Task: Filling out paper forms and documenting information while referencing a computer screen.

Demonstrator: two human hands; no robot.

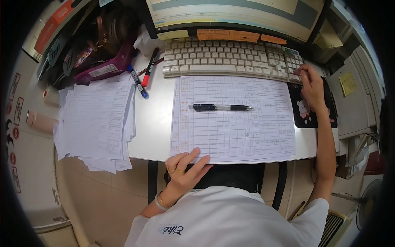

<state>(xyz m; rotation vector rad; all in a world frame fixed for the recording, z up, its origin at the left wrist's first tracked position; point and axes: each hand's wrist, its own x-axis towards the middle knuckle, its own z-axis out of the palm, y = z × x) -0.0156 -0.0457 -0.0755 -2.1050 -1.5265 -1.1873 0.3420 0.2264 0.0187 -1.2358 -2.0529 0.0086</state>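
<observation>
A printed table sheet (234, 119) lies flat on the white desk (154, 123) in front of me, with a black pen (222, 108) resting across it. My left hand (185, 168) lies on the sheet's near left corner at the desk edge, fingers spread, holding nothing. My right hand (311, 84) is at the far right, over the black mouse pad (306, 113), with its fingertips touching the number keys of the white keyboard (230, 59).
A thick stack of printed papers (96, 123) overhangs the desk's left edge. A blue marker (138, 82) and a red marker (150, 68) lie near the keyboard's left end. A monitor (234, 14) stands behind. A printer (358, 99) sits to the right.
</observation>
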